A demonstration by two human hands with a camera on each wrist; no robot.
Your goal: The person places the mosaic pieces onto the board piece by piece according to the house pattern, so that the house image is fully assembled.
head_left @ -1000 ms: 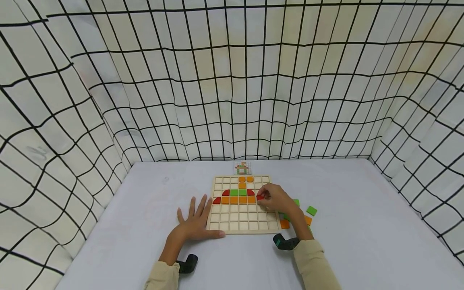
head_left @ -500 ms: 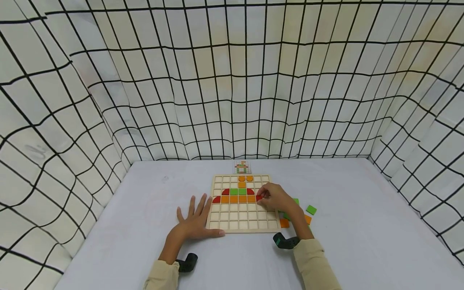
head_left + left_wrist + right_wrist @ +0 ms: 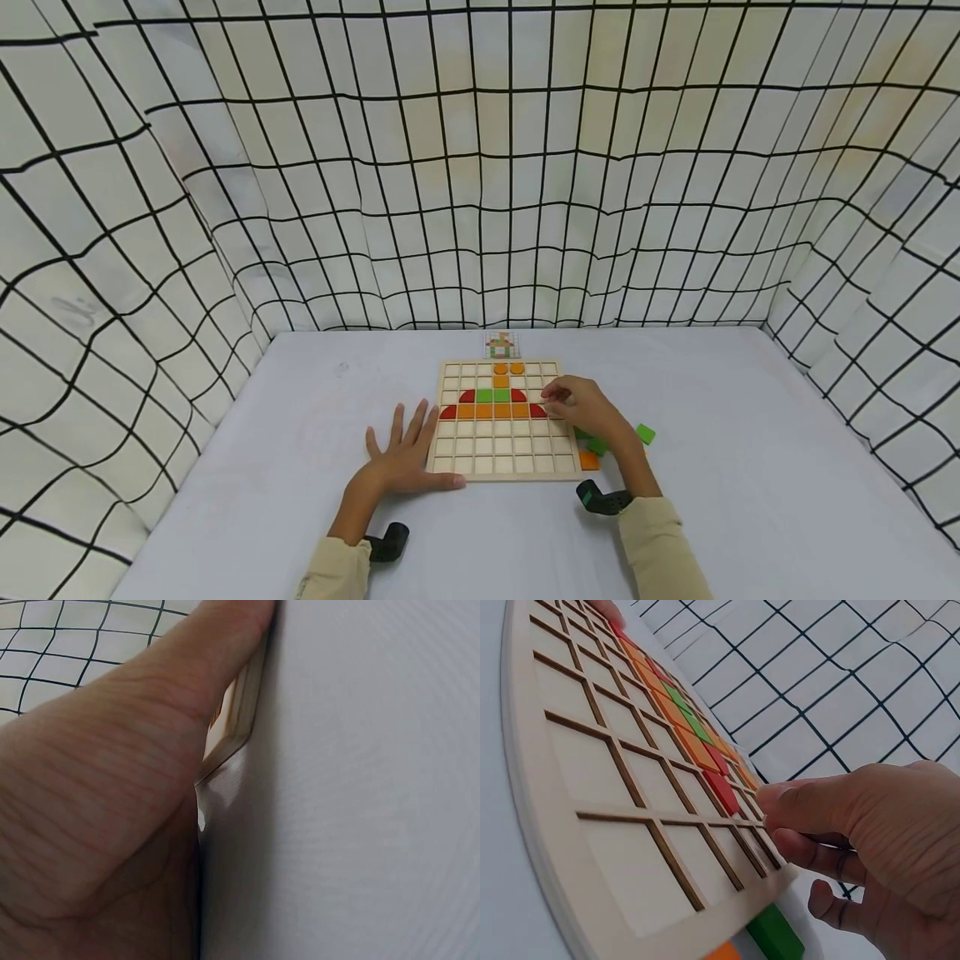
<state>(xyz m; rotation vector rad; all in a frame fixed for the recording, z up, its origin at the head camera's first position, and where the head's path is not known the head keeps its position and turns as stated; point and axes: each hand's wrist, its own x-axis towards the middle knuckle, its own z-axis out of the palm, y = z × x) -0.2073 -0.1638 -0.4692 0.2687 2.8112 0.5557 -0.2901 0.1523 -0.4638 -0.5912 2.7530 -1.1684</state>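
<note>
Pale wooden grid board (image 3: 504, 467) on white worktop (image 3: 750, 467): 4 red quarter-round tiles (image 3: 537, 411), 2 green square tiles (image 3: 483, 396), 5 orange square tiles (image 3: 501, 382), 2 orange rounded tiles (image 3: 517, 369). Left hand (image 3: 405, 468) spread wide; right hand (image 3: 587, 406) fingers narrow.

Bright and even in the head view, just a faint shadow by the right sleeve (image 3: 663, 546) on the desk (image 3: 750, 417). Left wrist: dimmer, greyer, softly blurred, a shadow band running toward six o'clock, fine striping at three. Right wrist: fingers (image 3: 814, 804) fairly clear, board rim (image 3: 540, 780) bowing at nine o'clock!
</note>
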